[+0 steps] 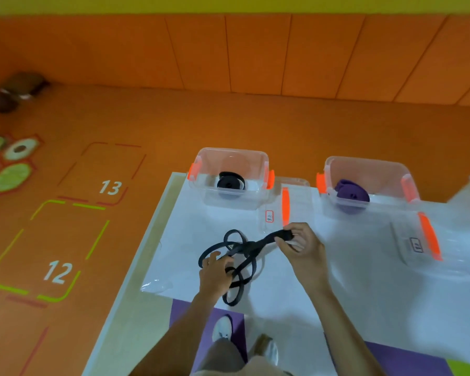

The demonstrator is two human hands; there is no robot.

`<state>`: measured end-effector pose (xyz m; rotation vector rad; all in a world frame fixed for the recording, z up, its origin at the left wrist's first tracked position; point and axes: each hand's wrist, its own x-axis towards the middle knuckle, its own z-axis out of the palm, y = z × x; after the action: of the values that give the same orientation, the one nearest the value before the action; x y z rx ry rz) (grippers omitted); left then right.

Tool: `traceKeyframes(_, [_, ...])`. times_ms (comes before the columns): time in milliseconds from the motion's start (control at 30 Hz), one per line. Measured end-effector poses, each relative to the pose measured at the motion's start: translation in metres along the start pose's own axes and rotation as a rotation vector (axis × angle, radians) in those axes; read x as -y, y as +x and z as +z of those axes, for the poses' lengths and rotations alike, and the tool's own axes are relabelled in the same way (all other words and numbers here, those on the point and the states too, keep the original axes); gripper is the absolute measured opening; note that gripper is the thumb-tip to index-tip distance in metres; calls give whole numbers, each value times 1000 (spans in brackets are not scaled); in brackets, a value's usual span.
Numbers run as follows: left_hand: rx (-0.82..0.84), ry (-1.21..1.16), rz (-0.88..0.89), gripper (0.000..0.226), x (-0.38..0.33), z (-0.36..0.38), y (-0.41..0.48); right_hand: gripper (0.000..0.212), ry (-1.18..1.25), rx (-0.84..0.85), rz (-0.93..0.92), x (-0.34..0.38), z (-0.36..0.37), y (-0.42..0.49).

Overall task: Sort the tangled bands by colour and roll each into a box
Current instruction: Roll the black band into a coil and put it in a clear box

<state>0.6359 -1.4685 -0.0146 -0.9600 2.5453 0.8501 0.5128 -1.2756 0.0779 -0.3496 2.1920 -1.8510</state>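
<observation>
A tangled black band [242,264] lies in loops on the white table [364,294]. My right hand [300,246] pinches one end of it, which looks folded or partly rolled, and holds it just above the table. My left hand [215,270] grips the loops lower left. At the back stands a clear box [228,177] with orange clips, holding a rolled black band [231,183]. A second clear box [369,183] to its right holds a rolled purple band [350,192].
Two clear lids with orange clips lie on the table, one [285,207] between the boxes and one [418,240] at the right. The table's left edge [136,267] drops to an orange floor with numbered markings. My shoes [223,328] show below.
</observation>
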Motion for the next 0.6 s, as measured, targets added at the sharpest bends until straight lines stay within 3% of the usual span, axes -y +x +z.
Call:
traceKeyframes(100, [-20, 37, -5, 36, -3, -10, 3, 29, 23, 37, -47, 17, 3, 6])
traceKeyframes(267, [-221, -356, -63, 45, -1, -38, 12, 32, 42, 28, -114, 35, 6, 14])
traceKeyframes(433, [-421, -490, -30, 47, 4, -71, 25, 37, 46, -44, -155, 51, 15, 30])
traceKeyframes(533, [-488, -547, -9, 47, 9, -86, 33, 46, 9, -88, -284, 69, 25, 42])
traceKeyframes(600, [-481, -517, 15, 43, 14, -92, 38, 40, -43, -98, -366, 77, 31, 50])
